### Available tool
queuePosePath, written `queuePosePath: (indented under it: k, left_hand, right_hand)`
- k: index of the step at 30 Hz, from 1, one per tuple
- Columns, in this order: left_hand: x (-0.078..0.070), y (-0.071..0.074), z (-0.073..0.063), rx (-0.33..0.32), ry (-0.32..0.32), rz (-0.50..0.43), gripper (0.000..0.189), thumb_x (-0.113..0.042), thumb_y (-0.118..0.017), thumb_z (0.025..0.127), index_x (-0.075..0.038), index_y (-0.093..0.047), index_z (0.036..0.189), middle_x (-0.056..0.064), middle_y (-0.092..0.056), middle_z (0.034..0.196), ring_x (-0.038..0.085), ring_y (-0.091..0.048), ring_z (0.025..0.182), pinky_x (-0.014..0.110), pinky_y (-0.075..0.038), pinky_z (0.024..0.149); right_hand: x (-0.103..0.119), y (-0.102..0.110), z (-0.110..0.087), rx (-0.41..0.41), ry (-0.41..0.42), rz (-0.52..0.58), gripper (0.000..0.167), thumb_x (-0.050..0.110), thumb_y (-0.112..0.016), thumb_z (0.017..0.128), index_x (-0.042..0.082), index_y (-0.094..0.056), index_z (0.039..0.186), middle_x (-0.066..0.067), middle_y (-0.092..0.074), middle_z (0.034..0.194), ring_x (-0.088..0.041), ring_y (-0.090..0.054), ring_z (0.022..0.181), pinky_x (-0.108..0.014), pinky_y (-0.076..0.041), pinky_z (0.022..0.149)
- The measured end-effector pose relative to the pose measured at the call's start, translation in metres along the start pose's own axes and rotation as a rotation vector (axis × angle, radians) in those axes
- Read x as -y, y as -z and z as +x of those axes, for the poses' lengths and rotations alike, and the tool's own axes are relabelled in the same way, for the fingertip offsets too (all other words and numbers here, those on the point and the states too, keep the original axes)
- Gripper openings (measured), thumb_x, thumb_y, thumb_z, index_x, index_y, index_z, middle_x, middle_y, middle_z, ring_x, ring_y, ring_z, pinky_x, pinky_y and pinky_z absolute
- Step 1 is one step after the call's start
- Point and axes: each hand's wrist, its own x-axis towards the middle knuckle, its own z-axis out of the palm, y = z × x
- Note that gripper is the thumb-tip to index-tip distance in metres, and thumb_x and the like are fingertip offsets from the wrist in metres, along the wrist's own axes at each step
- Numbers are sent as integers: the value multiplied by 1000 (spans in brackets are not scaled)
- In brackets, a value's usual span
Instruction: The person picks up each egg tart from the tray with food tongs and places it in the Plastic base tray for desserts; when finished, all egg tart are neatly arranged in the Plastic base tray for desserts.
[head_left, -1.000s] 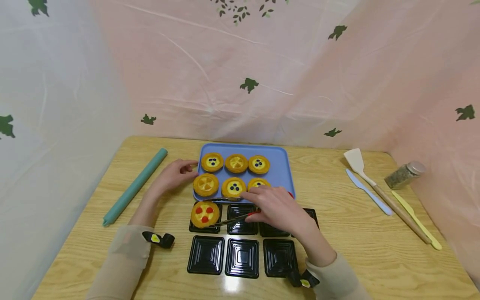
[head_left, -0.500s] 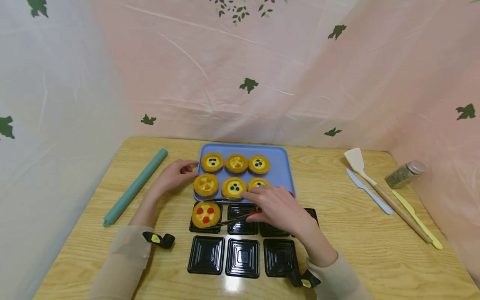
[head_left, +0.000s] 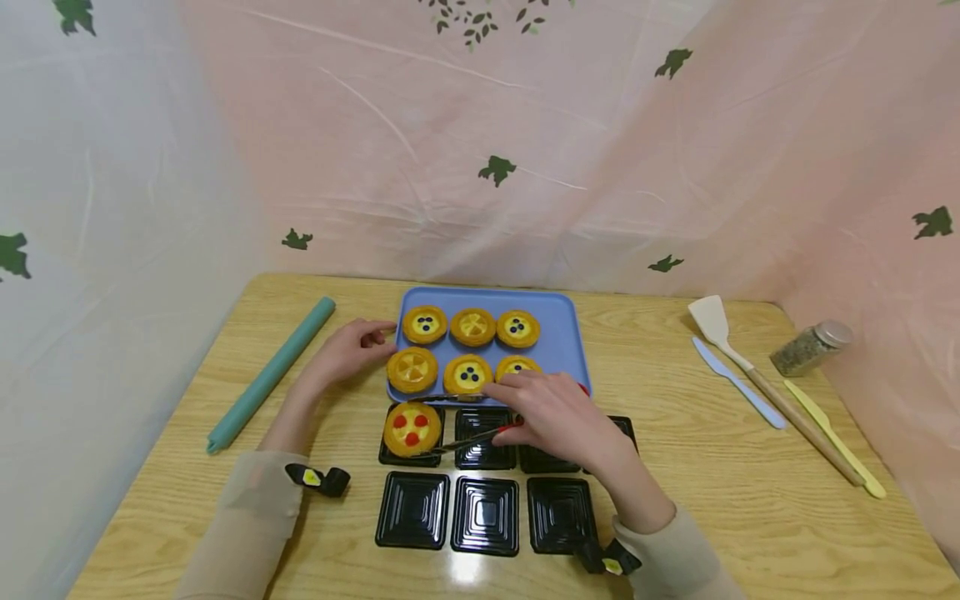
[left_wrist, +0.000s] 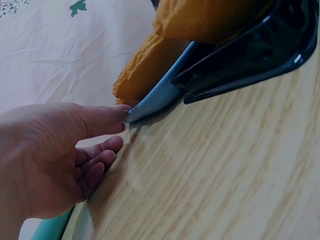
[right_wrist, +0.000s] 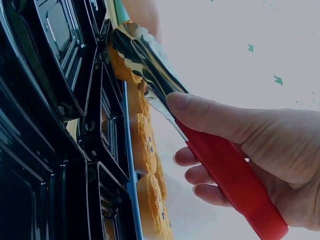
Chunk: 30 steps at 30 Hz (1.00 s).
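Note:
Metal tongs with red handles (right_wrist: 227, 180) are gripped in my right hand (head_left: 558, 417), thumb on one side and fingers on the other. Their two arms reach left, either side of a tart with three red toppings (head_left: 412, 429), which sits at the far-left black square tray (head_left: 386, 457). Whether the tart touches that tray's bottom is hidden. My left hand (head_left: 352, 354) pinches the left rim of the blue tray (left_wrist: 157, 98) between thumb and finger; its other fingers curl loosely. On the blue tray stand several tarts (head_left: 472, 327), topped with blueberries or pale orange wedges.
Several more black square trays (head_left: 485, 515) stand in two rows before the blue tray. A teal rolling pin (head_left: 272, 375) lies left. At right are a spatula (head_left: 802, 425), a blue knife (head_left: 738, 383), a yellow knife (head_left: 836, 442) and a seasoning jar (head_left: 806, 352).
Over the past second the red-topped tart has shifted very slightly right. Both hands and the tongs hold practically the same place.

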Motion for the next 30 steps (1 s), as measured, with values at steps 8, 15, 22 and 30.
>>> queuePosePath:
  k: [8, 15, 22, 30]
  left_hand:
    - [-1, -1, 0, 1, -7, -2, 51, -26, -68, 100, -1, -59, 144, 16, -65, 109, 25, -57, 95, 35, -44, 84]
    - [-1, 0, -2, 3, -9, -4, 51, -27, -67, 100, -2, -58, 144, 17, -65, 110, 25, -57, 95, 35, -44, 84]
    - [0, 2, -3, -7, -3, 5, 50, -26, -68, 100, -2, -59, 143, 16, -66, 109, 25, -58, 95, 35, -45, 84]
    - [-1, 1, 0, -5, -12, -4, 49, -25, -68, 100, -2, -60, 143, 16, -67, 108, 25, -58, 95, 35, -44, 85]
  right_hand:
    - [0, 3, -2, 14, -17, 9, 61, 51, -84, 81, 21, -69, 132, 4, -71, 100, -7, -50, 70, -21, -35, 53]
    - [0, 10, -7, 16, -38, 34, 63, 51, -84, 80, 21, -69, 133, 6, -71, 104, -6, -51, 71, -20, -37, 54]
    - [-3, 17, -8, -6, -45, 66, 67, 53, -84, 79, 18, -69, 134, 1, -74, 114, -9, -64, 80, -23, -49, 63]
    - [-26, 33, -8, -8, -43, 84, 70, 54, -82, 81, 15, -67, 137, -3, -74, 123, -15, -71, 92, -32, -56, 71]
